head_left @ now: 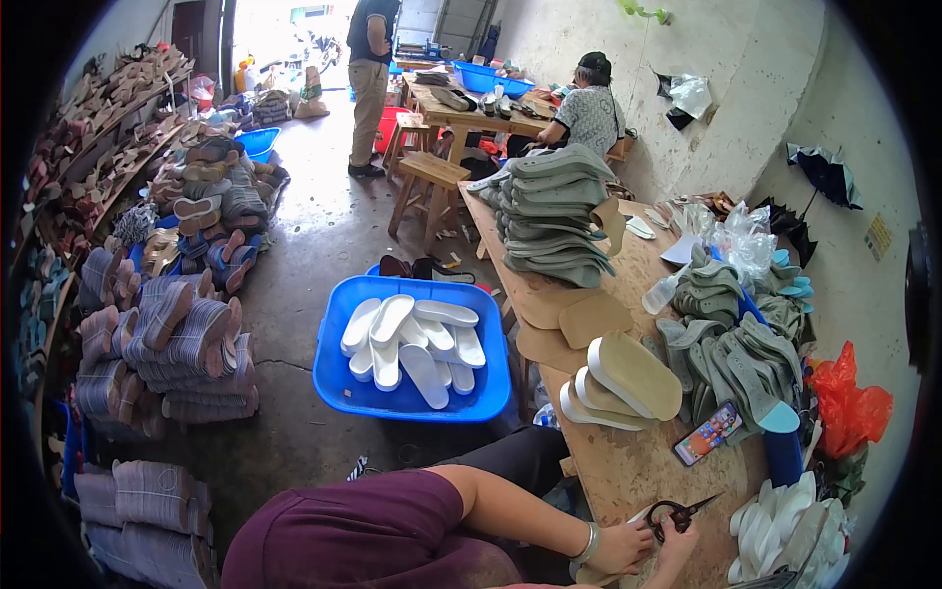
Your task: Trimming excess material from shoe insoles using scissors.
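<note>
At the near edge of the wooden table (pixel 628 471), my right hand (pixel 675 552) is closed around the dark handles of a pair of scissors (pixel 675 512). The blades point away to the right, toward the table's far side. Close beside it, my left hand (pixel 624 548), with a bracelet at the wrist, has its fingers bent over a pale flat piece (pixel 643 514), mostly hidden by the hand. Just beyond my hands sits a short stack of white soles with tan tops (pixel 633 375). A phone with a lit screen (pixel 708 434) lies to the right of them.
Grey-green soles (pixel 554 211) stand in a tall pile farther up the table. White soles (pixel 785 530) lie at the near right. A blue tub (pixel 334 388) of white soles stands on the floor to the left. Two people (pixel 373 88) are beyond, near another table.
</note>
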Tool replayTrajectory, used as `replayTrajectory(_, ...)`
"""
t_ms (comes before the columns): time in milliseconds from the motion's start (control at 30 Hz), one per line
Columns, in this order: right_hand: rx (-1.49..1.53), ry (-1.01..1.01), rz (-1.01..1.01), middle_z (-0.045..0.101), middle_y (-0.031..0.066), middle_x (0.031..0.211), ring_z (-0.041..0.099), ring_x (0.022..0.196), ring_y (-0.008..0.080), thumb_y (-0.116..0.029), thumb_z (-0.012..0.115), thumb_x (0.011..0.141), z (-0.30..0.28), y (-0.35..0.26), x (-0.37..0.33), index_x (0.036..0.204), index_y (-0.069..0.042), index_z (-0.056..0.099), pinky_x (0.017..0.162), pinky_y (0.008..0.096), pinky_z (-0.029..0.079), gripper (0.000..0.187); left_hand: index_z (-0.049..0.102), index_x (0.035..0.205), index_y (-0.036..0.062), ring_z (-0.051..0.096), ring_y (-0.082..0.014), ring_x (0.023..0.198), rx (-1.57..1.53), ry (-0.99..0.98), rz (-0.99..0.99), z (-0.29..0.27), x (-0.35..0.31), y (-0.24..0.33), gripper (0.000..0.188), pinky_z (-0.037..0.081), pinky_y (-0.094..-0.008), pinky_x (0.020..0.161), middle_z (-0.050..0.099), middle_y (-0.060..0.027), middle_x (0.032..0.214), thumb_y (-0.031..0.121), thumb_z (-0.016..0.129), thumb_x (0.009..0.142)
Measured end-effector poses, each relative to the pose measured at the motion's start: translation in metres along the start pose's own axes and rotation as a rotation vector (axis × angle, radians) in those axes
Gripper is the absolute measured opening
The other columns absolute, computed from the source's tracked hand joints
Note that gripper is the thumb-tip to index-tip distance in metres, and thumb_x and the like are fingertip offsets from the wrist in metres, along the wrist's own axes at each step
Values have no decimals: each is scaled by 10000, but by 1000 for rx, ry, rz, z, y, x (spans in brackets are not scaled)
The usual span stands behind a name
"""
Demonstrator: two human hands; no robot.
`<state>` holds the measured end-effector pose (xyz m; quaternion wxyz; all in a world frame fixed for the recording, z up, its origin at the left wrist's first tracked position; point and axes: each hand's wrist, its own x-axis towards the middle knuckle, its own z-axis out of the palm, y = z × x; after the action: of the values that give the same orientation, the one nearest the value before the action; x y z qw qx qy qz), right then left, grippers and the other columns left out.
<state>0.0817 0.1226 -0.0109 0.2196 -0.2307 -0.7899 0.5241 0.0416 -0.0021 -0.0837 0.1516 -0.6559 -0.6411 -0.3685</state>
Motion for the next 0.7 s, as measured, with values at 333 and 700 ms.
replayTrajectory(333,-28,-18,16,666,74,812,637,712,145,30,639,816,3,-7,-3,890,16,602,648,267,498,84,640,980,-18,478,-249,1022,-29,-152,-30,-20,2,3,454,335,-415,941,567,-116,1007,403,529,851)
replayTrajectory(700,-123,-51,4,664,63,821,631,720,141,19,644,814,8,-24,-1,929,17,607,651,267,500,121,680,946,4,479,-242,1037,-18,-110,-98,-10,6,3,493,321,-413,940,602,-84,992,469,550,849)
